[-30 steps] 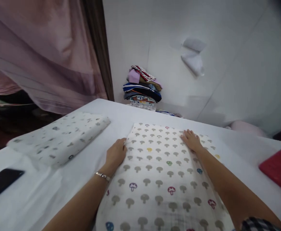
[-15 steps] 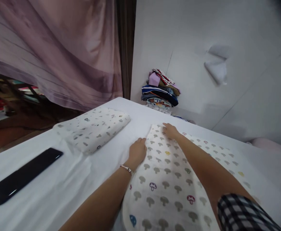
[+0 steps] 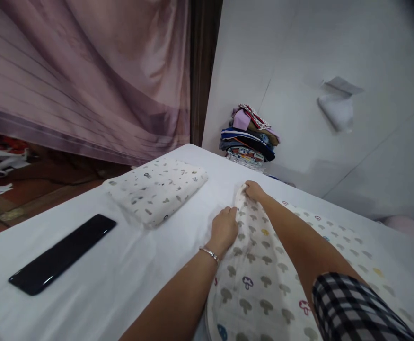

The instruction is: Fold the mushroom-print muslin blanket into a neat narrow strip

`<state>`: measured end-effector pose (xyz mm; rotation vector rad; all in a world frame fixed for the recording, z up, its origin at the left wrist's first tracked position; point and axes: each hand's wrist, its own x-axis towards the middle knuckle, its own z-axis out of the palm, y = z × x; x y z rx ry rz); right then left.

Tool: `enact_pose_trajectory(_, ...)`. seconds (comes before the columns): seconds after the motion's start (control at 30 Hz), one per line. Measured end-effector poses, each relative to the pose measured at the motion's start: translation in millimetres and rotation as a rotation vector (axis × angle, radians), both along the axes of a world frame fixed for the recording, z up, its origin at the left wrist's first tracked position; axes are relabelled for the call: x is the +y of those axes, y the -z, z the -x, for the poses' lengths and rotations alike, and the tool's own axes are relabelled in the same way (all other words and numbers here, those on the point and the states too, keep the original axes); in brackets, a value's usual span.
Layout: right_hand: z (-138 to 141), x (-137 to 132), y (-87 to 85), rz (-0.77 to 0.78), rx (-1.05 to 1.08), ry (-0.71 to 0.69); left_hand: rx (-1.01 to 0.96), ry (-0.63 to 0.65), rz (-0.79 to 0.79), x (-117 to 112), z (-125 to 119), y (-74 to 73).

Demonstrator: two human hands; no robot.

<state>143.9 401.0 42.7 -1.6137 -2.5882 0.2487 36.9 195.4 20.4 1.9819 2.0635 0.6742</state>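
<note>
Cloth (image 3: pixel 256 272) at fingers (image 3: pixel 231 214) wht w/ grey + few red/blue/yel mushrooms; bundle (image 3: pixel 160 189) L of fingers wht w/ greyish motifs.

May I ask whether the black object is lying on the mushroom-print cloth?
No, the black object lies on the white tabletop, apart from the mushroom-print cloth.

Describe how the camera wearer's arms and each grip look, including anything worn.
The left grip is a bare, ungloved hand, with a slim silver-coloured bracelet at the wrist. The right grip is ungloved too; that arm wears a black-and-white checked sleeve. No left sleeve shows.
</note>
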Motion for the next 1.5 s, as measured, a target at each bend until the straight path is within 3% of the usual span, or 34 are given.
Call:
enact_pose_trajectory(0.3,15.8,-3.7,19.0,-0.081,0.067,0.032,-0.062,-0.083,0.025,3.2,4.5,3.9)
enact_pose_trajectory(0.53,7.0,-18.3,23.4,-0.154,0.064,0.115,-0.064,-0.104,0.015,2.8,4.1,3.1)
enact_pose_trajectory(0.73,9.4,-49.3,28.5,-0.144,0.012,-0.076,-0.094,-0.133,0.028,4.2,3.6,3.7)
enact_pose_trajectory(0.97,16.8,-58.0,21.2,-0.060,-0.074,-0.110,-0.151,-0.173,0.003,5.7,5.7,5.1)
enact_pose_trajectory(1.2,5.6,-87.2,27.8,-0.011,-0.048,-0.103,-0.230,-0.185,0.008,8.7,8.3,6.3)
enact_pose_trajectory(1.33,8.3,-96.7,20.6,0.018,-0.047,-0.102,-0.292,-0.169,0.014,12.0,15.0,6.2)
enact_pose_trajectory(1.5,-1.1,-133.9,14.9,0.018,0.000,-0.074,-0.389,-0.142,0.037,18.0,25.7,5.7)
